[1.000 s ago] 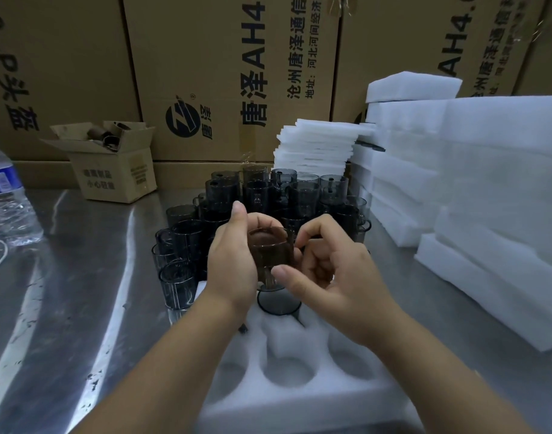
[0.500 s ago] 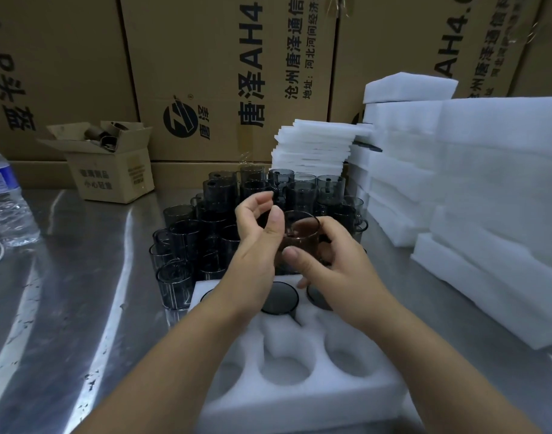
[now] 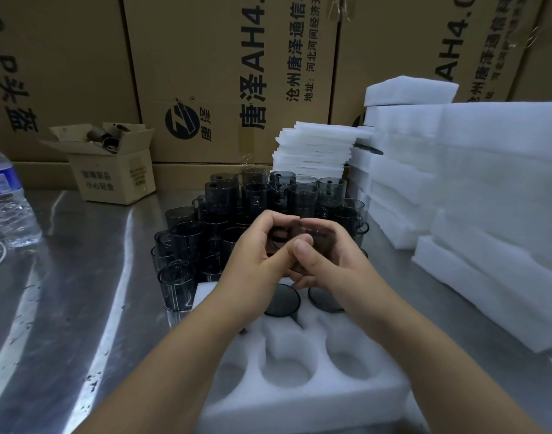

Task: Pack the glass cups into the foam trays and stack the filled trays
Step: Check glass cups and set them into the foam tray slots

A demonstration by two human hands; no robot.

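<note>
Now both hands share one glass cup above foam tray: left hand curled round its left side, right hand wrapped round right, thumb across front.

Risks, judged:
- smooth glass could slip, drop onto loose cups crowding desk, chip
- misaligned cup jams in foam

Containers:
- small cardboard box: brown tubes
- tray: two far pockets filled, near pockets empty
- foam stacks right

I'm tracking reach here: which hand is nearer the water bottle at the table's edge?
Left. The left hand is on the water bottle's side of the held glass cup; the right hand is on the far side.
</note>
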